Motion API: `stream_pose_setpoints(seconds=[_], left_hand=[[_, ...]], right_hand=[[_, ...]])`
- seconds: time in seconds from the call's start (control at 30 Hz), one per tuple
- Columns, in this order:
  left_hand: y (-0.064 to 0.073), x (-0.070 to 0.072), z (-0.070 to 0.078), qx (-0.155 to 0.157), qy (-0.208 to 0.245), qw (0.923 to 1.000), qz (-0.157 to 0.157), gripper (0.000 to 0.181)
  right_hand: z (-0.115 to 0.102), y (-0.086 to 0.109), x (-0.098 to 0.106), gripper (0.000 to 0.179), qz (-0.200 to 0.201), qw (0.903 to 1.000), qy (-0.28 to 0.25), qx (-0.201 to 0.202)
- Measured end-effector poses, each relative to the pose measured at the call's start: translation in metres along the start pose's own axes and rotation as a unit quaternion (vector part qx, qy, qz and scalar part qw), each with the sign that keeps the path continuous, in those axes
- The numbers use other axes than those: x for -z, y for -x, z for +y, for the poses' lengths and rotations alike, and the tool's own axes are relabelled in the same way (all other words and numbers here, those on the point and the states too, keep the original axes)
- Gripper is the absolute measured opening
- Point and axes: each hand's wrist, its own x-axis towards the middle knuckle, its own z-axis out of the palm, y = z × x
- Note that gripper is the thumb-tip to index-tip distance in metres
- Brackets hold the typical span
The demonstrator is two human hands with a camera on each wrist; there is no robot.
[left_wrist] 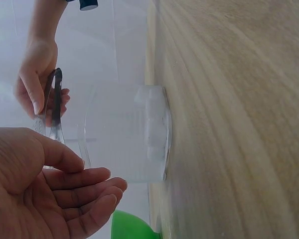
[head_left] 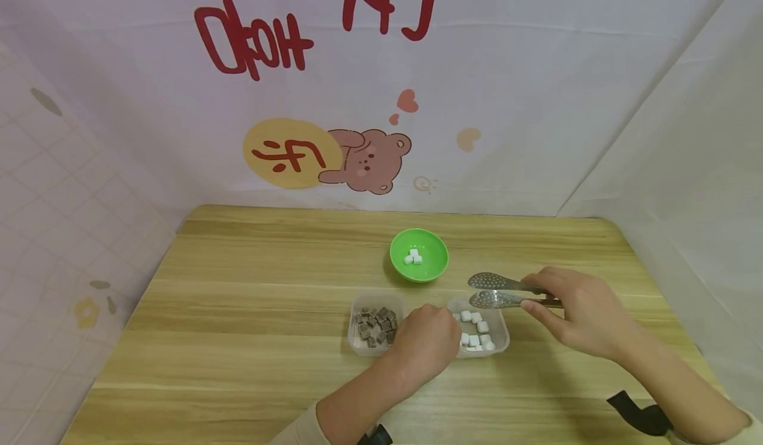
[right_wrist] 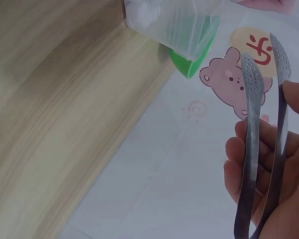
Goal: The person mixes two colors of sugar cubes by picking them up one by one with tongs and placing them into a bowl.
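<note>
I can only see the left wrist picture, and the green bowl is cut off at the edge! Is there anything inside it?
Observer: Yes, the head view shows three white cubes in the green bowl.
Operator: Cool! I see one clear box of white stuff. Is there another box?
Observer: Yes, a second see-through box holds dark cubes; the left hand is between me seeing both boxes fully.
Operator: And are the tongs pinching something? I can't see their tips.
Observer: No, the right wrist view shows the tips apart, with nothing between them.
</note>
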Motion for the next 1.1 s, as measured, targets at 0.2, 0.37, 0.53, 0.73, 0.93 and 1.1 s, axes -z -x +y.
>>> stream_pose_setpoints(seconds=[0.2, 0.37, 0.53, 0.73, 0.93, 1.1], left_hand=[[0.0, 0.0, 0.0, -0.002, 0.003, 1.0, 0.002, 0.043], [-0.001, -0.001, -0.002, 0.002, 0.014, 0.9999, 0.004, 0.045], [-0.001, -0.001, -0.001, 0.001, 0.025, 0.9997, 0.0, 0.046], [0.0, 0.0, -0.002, -0.007, 0.026, 0.9996, -0.011, 0.048], [0.001, 0.0, -0.001, -0.002, 0.021, 0.9998, -0.007, 0.049], [0.001, 0.001, -0.001, -0.005, 0.015, 0.9998, -0.008, 0.048]], right_hand=[[-0.005, 0.003, 0.004, 0.031, -0.001, 0.9991, 0.024, 0.035], [-0.011, 0.003, 0.003, 0.054, 0.009, 0.9966, 0.049, 0.066], [-0.017, 0.002, -0.005, 0.061, 0.013, 0.9924, 0.075, 0.097], [-0.024, 0.001, -0.015, 0.056, -0.005, 0.9865, 0.102, 0.128], [-0.03, -0.004, -0.022, 0.024, -0.035, 0.9757, 0.154, 0.152], [-0.036, -0.006, -0.029, 0.03, -0.046, 0.9664, 0.198, 0.158]])
